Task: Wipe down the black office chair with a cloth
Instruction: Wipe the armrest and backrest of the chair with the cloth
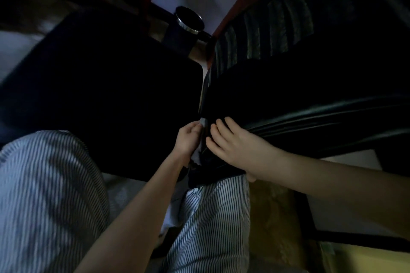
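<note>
- At the near left edge of the black office chair (288, 95), the left hand (188, 137) grips a pale cloth (203, 122), fingers curled round it, cloth pushed against the chair's side seam.
- Right hand (233, 146) lies flat on the glossy black upholstery just beside the cloth, fingers straight and spread, holding nothing; it looks to be steadying or pulling the cover taut.
- Step in hand, as I judge it: wiping the edge seam. Best done with the cloth bunched to a firm pad, run along the seam in 1 direction, with the right hand holding the cover stretched so folds open up.
- Ribbed section toward the chair's far edge looks untouched; too dark to tell dust from shine.
- Room: only a narrow slot between the chair's left edge and a dark flat panel (99, 95) just beside it, so the left hand has little sideways play; strokes should go along the gap.
- Striped trousers (217, 217) sit close under both hands and limit pulling back toward the body.
- Metal-rimmed tumbler (188, 21) stands beyond the chair's far left corner, well apart from the hands, with open upholstery to the right.
</note>
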### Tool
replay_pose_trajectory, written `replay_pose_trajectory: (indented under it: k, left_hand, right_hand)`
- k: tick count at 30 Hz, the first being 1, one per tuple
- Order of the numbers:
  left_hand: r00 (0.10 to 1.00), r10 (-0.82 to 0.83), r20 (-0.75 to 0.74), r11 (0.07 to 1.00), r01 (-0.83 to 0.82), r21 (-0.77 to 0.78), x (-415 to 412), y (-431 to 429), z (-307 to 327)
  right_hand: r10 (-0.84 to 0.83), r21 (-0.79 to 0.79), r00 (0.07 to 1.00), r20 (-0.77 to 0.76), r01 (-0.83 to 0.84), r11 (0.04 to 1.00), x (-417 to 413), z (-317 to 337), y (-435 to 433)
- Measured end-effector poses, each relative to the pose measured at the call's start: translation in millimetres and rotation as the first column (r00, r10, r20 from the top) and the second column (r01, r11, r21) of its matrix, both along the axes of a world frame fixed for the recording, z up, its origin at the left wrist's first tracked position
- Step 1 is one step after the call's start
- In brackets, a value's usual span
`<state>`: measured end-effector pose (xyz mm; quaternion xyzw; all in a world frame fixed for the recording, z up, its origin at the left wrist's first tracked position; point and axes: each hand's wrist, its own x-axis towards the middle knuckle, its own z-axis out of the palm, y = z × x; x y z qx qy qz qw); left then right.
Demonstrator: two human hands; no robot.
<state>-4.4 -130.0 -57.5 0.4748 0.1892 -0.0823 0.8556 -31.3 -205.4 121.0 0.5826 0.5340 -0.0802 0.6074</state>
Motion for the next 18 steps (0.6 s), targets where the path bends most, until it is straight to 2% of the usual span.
replay_pose_trajectory:
  k: [4,8,14,16,18]
  left_hand:
    - [0.996,-0.017,0.088,0.988,0.003,0.153,4.5,11.2,22.3]
    - [0.987,-0.058,0.149,0.94,0.004,0.34,10.3,19.8,54.0]
    - [0.919,-0.099,0.381,0.816,-0.144,0.56,11.7,15.0,145.4]
    - [0.871,-0.117,0.477,0.737,-0.246,0.63,6.6,6.3,177.5]
    - [0.817,-0.127,0.563,0.701,-0.327,0.634,-0.8,-2.7,201.5]
  right_hand:
    - [-0.119,0.063,0.993,-0.006,0.119,0.991,-7.7,5.6,1.3]
    - [-0.182,0.236,0.983,-0.029,0.183,0.954,-8.8,21.7,-6.4]
    - [-0.243,0.439,0.969,0.056,0.194,0.877,-19.7,65.4,-16.8]
    - [-0.25,0.564,0.966,0.069,0.169,0.808,-26.9,77.5,-27.0]
    - [-0.236,0.69,0.971,0.043,0.141,0.71,-34.0,88.5,-43.0]
